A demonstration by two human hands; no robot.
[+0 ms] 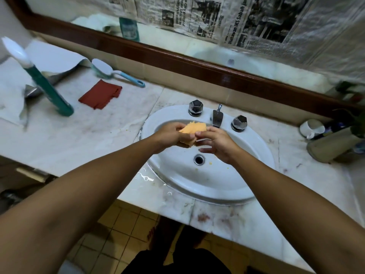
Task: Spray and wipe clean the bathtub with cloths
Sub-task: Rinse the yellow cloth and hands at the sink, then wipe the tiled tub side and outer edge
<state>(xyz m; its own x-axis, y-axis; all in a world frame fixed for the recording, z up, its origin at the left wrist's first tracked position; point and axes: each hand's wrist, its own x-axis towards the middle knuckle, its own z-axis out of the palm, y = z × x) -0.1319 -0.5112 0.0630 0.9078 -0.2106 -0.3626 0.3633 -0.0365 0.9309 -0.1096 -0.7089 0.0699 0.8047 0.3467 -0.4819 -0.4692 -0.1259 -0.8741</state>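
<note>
Over the white sink (pixel 227 186), both my hands hold an orange cloth (pixel 194 129) just below the tap spout (pixel 217 118). My left hand (pixel 172 136) grips its lower left part with curled fingers. My right hand (pixel 218 142) pinches its right edge between thumb and finger. A dark red folded cloth (pixel 100 94) lies on the marble counter (pixel 79 139) to the left. A teal spray bottle with a white head (pixel 41 80) stands tilted at the far left. No bathtub is in view.
A white and blue scrub brush (pixel 112 73) lies behind the red cloth. Two chrome tap handles (pixel 195 107) (pixel 239 123) flank the spout. A white cup (pixel 312 128) and a container (pixel 331 145) sit at the right. Newspaper covers the mirror. Orange crumbs dot the basin near the drain (pixel 199 159).
</note>
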